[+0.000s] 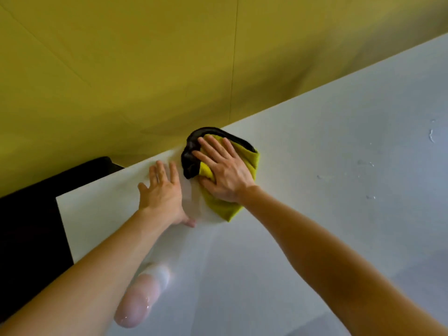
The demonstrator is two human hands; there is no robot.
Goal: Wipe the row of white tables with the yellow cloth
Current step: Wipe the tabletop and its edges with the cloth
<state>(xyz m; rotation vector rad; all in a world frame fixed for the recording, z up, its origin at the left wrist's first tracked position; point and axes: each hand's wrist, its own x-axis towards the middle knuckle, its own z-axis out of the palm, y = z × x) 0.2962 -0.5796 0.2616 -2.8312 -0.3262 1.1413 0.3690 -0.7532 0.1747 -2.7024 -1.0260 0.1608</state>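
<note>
A yellow cloth [224, 207] with a black underside folded up at its far edge lies on the white table [327, 166], close to the table's far edge. My right hand [224, 169] presses flat on the cloth with its fingers spread and straight. Just left of the cloth, my left hand [162, 192] rests palm-down on the bare tabletop, fingers straight, thumb beside the cloth's near corner.
A yellow wall [169, 69] rises right behind the table's far edge. A dark gap [29, 226] lies past the table's left end. Water drops [431, 135] dot the tabletop at the right. A pale pink bottle-like shape [140, 299] lies under my left forearm.
</note>
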